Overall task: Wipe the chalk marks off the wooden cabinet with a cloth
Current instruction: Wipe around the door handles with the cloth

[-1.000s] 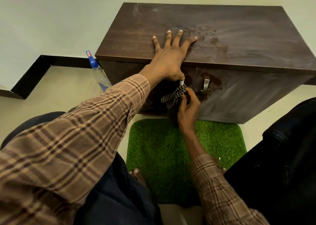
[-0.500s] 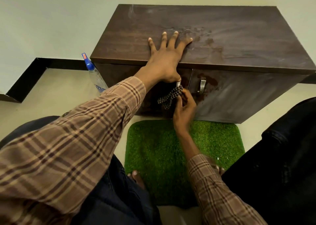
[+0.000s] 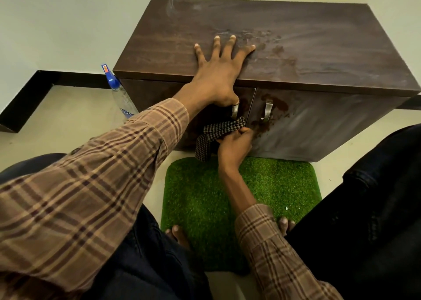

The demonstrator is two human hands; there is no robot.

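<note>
A low dark wooden cabinet [image 3: 319,49] stands against the wall, with pale chalk smears on its top and on its right door. My left hand [image 3: 218,72] lies flat on the top near the front edge, fingers spread, thumb hooked over the edge by the left door handle [image 3: 234,112]. My right hand [image 3: 234,145] grips a checked black-and-white cloth [image 3: 218,131] and holds it against the left door, just below that handle. One end of the cloth hangs down. Wet dark patches show around the right door handle [image 3: 267,110].
A clear spray bottle with a blue nozzle [image 3: 118,92] stands on the floor at the cabinet's left corner. A green artificial-grass mat [image 3: 273,186] lies before the cabinet, with bare toes at its near edge. My knees in dark trousers flank the mat.
My right hand has slid the cloth a little leftward and down across the left door below the handle. My left hand stays flat on the top.
</note>
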